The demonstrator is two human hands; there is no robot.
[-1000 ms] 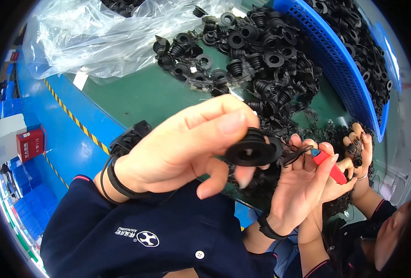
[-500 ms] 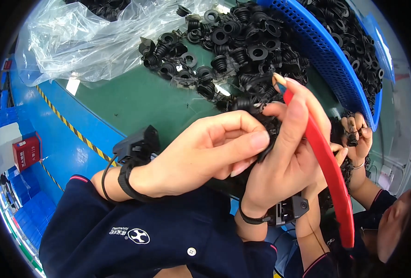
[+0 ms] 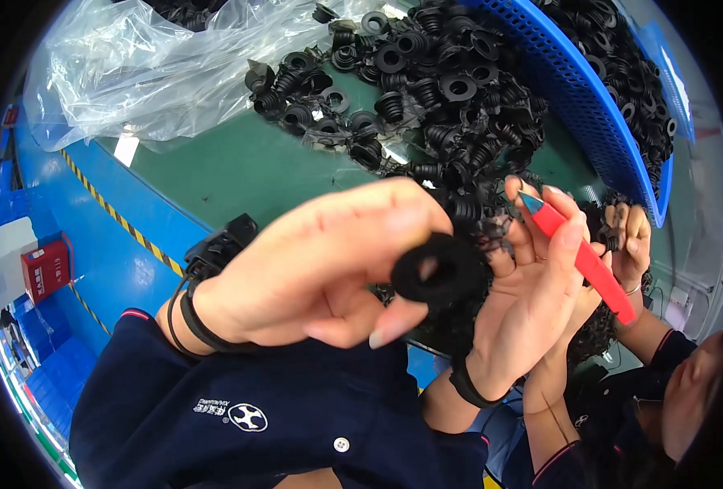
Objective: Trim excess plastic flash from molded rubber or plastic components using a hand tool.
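**Black rubber ring and red-handled tool, both held up over the green table**

The black rubber ring is round and matte, with a hole through its middle. It is pinched between the thumb and fingers of the left hand, turned so its flat face and its hole show to the camera, slightly blurred. It hangs raised in front of the heap of like parts, just beside the right hand.

The red-handled tool is slim and straight, with a short grey tip at its upper end. It lies slantwise along the fingers of the right hand, tip up and to the left, handle running down to the right.
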